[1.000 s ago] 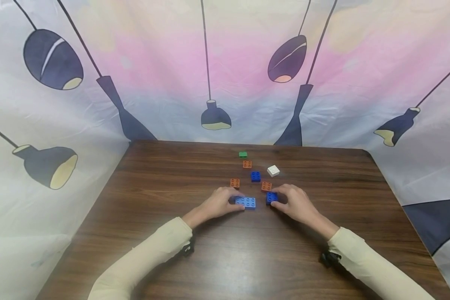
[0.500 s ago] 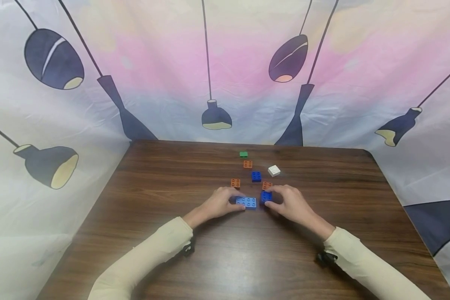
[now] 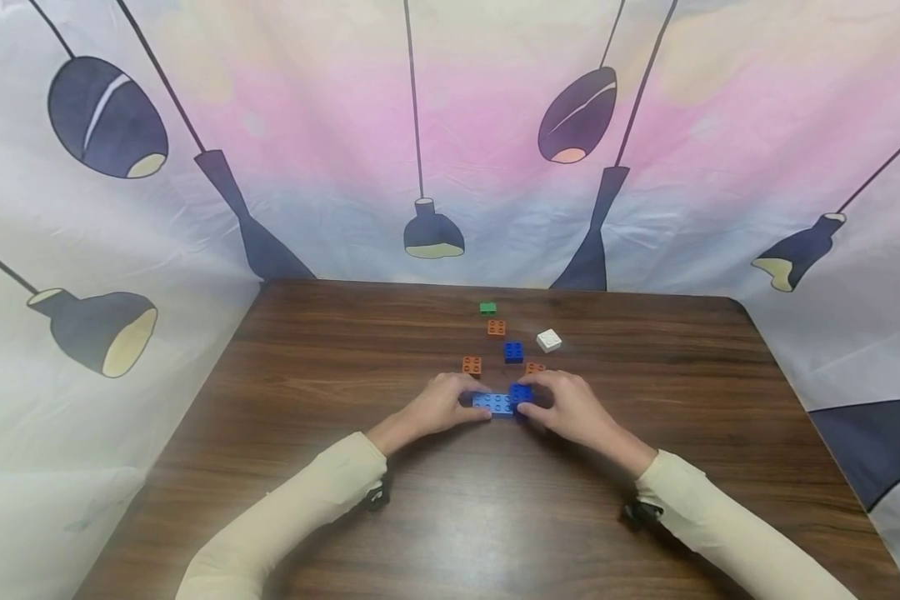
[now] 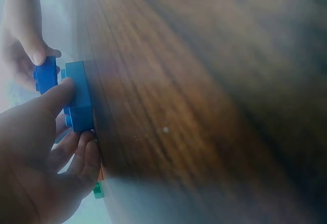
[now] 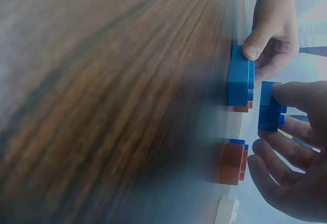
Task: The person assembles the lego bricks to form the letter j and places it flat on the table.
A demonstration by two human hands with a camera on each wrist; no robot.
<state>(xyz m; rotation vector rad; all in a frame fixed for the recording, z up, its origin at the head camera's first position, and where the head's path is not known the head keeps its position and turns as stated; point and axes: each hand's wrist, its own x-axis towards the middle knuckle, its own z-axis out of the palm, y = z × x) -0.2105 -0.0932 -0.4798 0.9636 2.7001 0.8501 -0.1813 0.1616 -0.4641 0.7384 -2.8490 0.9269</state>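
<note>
In the head view my left hand [image 3: 438,406] holds a light blue eight-stud toy brick [image 3: 492,405] flat on the table, its thumb on the near side. My right hand [image 3: 573,408] pinches a dark blue four-stud brick [image 3: 521,392] by its sides, over the right end of the light blue one. Both wrist views show a small gap between the dark blue brick [image 5: 269,106] and the studs of the light blue brick [image 4: 79,99]. The dark blue brick's studs face up.
Beyond the hands lie an orange brick [image 3: 472,365], another orange brick [image 3: 536,368] partly hidden by my right hand, a second dark blue brick [image 3: 513,352], a white brick [image 3: 549,340], a third orange brick [image 3: 497,327] and a green brick [image 3: 487,308]. A patterned cloth hangs behind the wooden table [image 3: 450,517].
My right hand has carried the dark blue brick leftward, from beside the light blue brick to above its right end. My left hand and the light blue brick have stayed in place.
</note>
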